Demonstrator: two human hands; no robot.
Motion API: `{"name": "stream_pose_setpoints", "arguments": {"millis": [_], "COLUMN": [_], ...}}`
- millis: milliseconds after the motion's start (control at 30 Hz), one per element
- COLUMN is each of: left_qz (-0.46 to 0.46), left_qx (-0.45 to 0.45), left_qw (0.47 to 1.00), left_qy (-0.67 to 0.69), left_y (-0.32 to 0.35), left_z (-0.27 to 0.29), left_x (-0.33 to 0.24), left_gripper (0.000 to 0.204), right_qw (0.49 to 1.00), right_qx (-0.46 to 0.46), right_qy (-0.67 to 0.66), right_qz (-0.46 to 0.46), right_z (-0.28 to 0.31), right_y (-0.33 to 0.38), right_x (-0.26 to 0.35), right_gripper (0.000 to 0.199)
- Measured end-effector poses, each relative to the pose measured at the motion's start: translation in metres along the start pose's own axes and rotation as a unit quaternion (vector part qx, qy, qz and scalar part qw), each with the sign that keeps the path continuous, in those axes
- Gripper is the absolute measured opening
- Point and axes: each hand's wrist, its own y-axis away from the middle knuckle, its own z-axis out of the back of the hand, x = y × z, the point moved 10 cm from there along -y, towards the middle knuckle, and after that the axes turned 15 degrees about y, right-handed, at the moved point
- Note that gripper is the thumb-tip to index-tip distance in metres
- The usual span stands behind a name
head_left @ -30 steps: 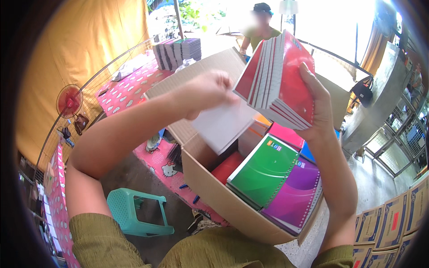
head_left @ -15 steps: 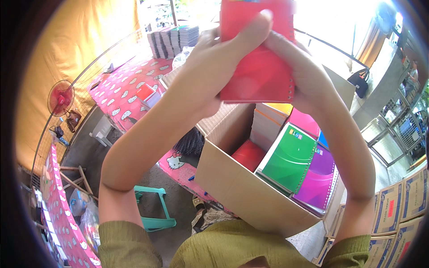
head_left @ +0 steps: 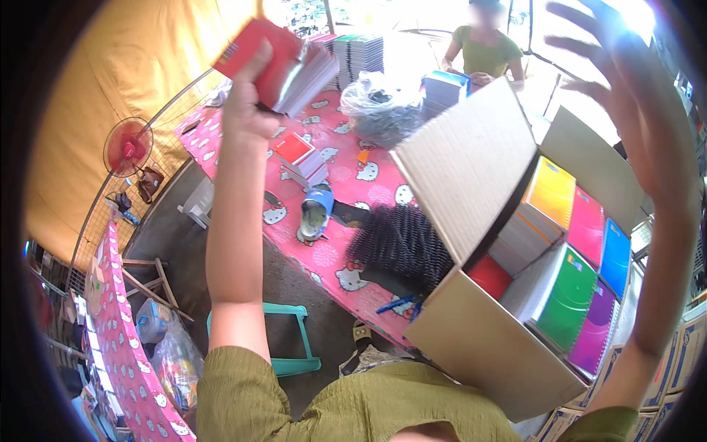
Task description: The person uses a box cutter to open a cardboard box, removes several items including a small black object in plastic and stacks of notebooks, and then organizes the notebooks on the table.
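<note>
The left hand (head_left: 247, 110) is raised high, its grip clenched around a stack of red-covered notebooks (head_left: 276, 62), thumb along the near edge and the white page edges facing right. The stack hangs in the air above the pink patterned table (head_left: 346, 173), well apart from the cardboard box (head_left: 486, 346). The right hand (head_left: 626, 96) is lifted too, its grip released, fingers spread and touching nothing, above the box's right side. The box stands open between the two arms, one flap up, holding spiral notebooks (head_left: 567, 295) in green, purple, orange, pink and blue. On the table lie a bundle of black spiral bindings (head_left: 401, 239), a small red notebook stack (head_left: 302, 158) and a clear plastic bag (head_left: 379, 107). Another person (head_left: 486, 51) stands beyond the table.
</note>
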Motion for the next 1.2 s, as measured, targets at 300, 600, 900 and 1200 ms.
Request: {"name": "stream_pose_setpoints", "arguments": {"millis": [300,600,900,1200], "left_qz": [0.061,0.116,0.181,0.278], "left_qx": [-0.326,-0.366,-0.414,-0.367], "left_qw": [0.942,0.915,0.875,0.856], "left_qy": [-0.054,-0.122,-0.172,-0.234], "left_y": [-0.123,-0.182,-0.198,-0.179], "left_z": [0.287,0.404,0.441,0.432], "left_x": [0.001,0.032,0.062,0.051], "left_gripper": [0.038,0.042,0.077,0.121], "right_qw": [0.972,0.924,0.87,0.811], "right_qx": [0.044,-0.109,-0.037,-0.125], "right_qy": [0.123,-0.068,0.269,0.224], "right_qz": [-0.194,-0.36,-0.412,-0.526], "right_z": [0.003,0.044,0.063,0.048], "right_y": [0.081,0.134,0.218,0.315], "right_x": [-0.059,-0.036,-0.054,-0.062], "right_gripper": [0.082,0.093,0.083,0.086]}}
